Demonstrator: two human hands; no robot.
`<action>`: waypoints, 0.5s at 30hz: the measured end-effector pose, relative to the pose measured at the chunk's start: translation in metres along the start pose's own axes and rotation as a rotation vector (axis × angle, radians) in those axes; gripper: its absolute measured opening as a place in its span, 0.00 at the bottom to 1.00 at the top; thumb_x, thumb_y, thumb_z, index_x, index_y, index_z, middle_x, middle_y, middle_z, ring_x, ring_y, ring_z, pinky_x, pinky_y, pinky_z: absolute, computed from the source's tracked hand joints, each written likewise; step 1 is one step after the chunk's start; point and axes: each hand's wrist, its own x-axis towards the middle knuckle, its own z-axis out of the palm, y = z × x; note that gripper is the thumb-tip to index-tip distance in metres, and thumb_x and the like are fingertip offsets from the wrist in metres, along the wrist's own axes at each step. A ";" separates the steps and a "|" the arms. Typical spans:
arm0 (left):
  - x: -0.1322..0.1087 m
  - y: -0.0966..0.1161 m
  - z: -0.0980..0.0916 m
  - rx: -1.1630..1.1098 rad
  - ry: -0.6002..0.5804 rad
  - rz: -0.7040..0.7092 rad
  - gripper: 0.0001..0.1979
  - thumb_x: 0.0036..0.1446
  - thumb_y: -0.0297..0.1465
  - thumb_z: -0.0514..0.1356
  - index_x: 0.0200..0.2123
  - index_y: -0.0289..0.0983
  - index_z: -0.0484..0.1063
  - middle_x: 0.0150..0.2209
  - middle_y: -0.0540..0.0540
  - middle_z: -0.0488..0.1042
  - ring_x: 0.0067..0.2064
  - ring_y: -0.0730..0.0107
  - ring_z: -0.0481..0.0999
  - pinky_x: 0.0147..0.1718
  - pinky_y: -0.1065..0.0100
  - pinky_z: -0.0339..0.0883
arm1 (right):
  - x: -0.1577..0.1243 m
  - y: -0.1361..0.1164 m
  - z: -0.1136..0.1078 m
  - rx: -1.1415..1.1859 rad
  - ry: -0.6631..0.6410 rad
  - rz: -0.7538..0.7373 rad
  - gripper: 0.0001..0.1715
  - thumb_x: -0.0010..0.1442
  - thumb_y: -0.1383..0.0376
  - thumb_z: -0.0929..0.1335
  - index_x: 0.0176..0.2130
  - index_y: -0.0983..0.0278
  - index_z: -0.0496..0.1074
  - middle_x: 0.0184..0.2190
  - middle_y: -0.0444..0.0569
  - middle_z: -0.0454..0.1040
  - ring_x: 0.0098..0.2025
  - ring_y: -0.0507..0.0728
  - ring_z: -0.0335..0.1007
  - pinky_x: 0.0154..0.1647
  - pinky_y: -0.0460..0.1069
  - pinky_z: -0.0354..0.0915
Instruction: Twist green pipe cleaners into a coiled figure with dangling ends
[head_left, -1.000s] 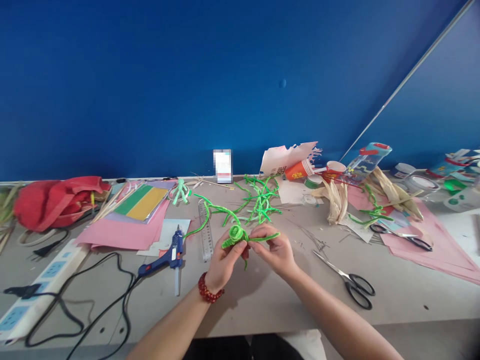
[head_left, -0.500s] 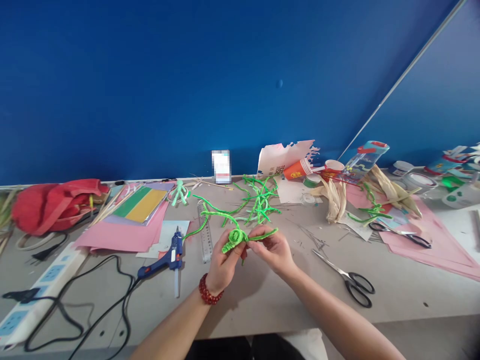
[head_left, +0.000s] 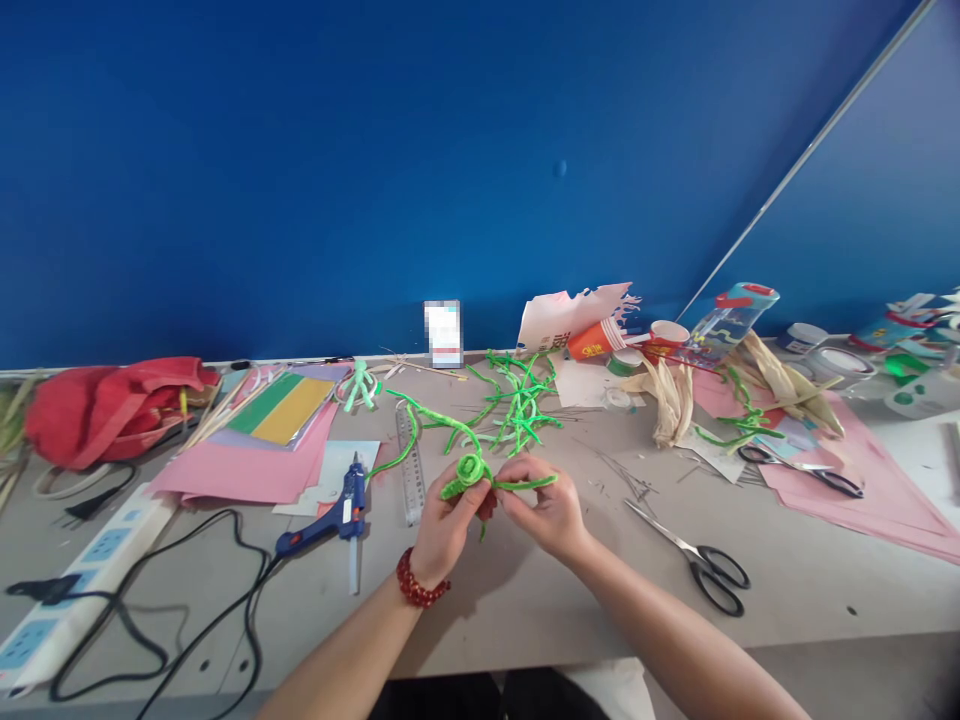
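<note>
A bright green pipe cleaner figure with a coiled spiral (head_left: 470, 469) at its middle sits between my hands above the table. My left hand (head_left: 448, 525), a red beaded bracelet at its wrist, is closed on the coiled part. Pinched in the fingers of my right hand (head_left: 547, 508) is a green pipe cleaner end (head_left: 534, 483) that sticks out to the right. A longer strand (head_left: 442, 413) runs up and left from the coil, and a short end pokes out below my left fingers. Just beyond lies a tangled heap of green pipe cleaners (head_left: 523, 398).
To the left are a blue glue gun (head_left: 330, 525), a clear ruler (head_left: 412, 480), pink paper (head_left: 240, 475) and a power strip (head_left: 97, 560) with black cords. Scissors (head_left: 694, 555) lie at right. A phone (head_left: 443, 333) leans on the blue wall; orange paper cups (head_left: 596, 340) stand behind.
The pipe cleaner end in my right fingers has dropped from an upward slant to nearly level. The coil has turned slightly in my left hand.
</note>
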 end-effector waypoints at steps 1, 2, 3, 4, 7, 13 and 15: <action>0.001 0.000 0.000 0.003 -0.005 -0.004 0.14 0.59 0.39 0.65 0.28 0.36 0.71 0.23 0.51 0.70 0.25 0.73 0.70 0.25 0.71 0.64 | 0.000 0.000 0.000 -0.028 -0.007 -0.022 0.05 0.59 0.69 0.68 0.31 0.61 0.72 0.24 0.45 0.77 0.27 0.54 0.73 0.31 0.49 0.70; 0.001 0.000 0.000 0.002 -0.007 -0.005 0.14 0.59 0.38 0.64 0.28 0.36 0.71 0.22 0.51 0.70 0.24 0.74 0.69 0.25 0.71 0.64 | 0.001 0.000 0.000 -0.051 -0.015 -0.041 0.05 0.59 0.70 0.68 0.31 0.60 0.72 0.24 0.44 0.77 0.26 0.54 0.73 0.31 0.49 0.69; 0.002 0.000 0.000 -0.001 -0.003 -0.006 0.13 0.59 0.38 0.64 0.28 0.36 0.71 0.22 0.51 0.70 0.24 0.74 0.69 0.25 0.71 0.64 | 0.001 0.000 -0.001 -0.068 -0.023 -0.058 0.06 0.60 0.70 0.68 0.32 0.60 0.72 0.24 0.44 0.76 0.27 0.53 0.72 0.32 0.49 0.69; 0.002 0.000 0.000 -0.008 0.007 -0.009 0.13 0.59 0.38 0.65 0.28 0.36 0.71 0.22 0.51 0.70 0.24 0.74 0.69 0.25 0.71 0.64 | 0.001 0.001 -0.001 -0.083 -0.029 -0.071 0.06 0.60 0.71 0.68 0.32 0.60 0.71 0.24 0.44 0.76 0.27 0.53 0.72 0.32 0.49 0.69; 0.004 0.000 -0.001 -0.032 0.034 -0.050 0.12 0.57 0.38 0.66 0.30 0.36 0.71 0.23 0.52 0.71 0.24 0.75 0.69 0.25 0.72 0.64 | 0.002 0.005 -0.005 -0.108 -0.049 -0.067 0.05 0.60 0.69 0.68 0.38 0.60 0.73 0.30 0.47 0.77 0.31 0.54 0.73 0.34 0.50 0.71; 0.006 0.009 -0.001 -0.060 -0.134 -0.184 0.14 0.56 0.40 0.66 0.29 0.35 0.72 0.20 0.51 0.71 0.21 0.76 0.67 0.21 0.73 0.62 | 0.004 0.014 -0.017 0.060 -0.254 -0.070 0.30 0.64 0.62 0.66 0.63 0.60 0.60 0.63 0.62 0.63 0.50 0.61 0.72 0.40 0.54 0.76; 0.006 0.011 -0.001 -0.083 -0.173 -0.196 0.15 0.55 0.41 0.67 0.30 0.34 0.72 0.21 0.50 0.71 0.21 0.76 0.67 0.21 0.73 0.61 | 0.004 0.015 -0.018 0.064 -0.262 -0.068 0.27 0.66 0.64 0.65 0.62 0.59 0.61 0.59 0.60 0.68 0.50 0.61 0.73 0.41 0.54 0.76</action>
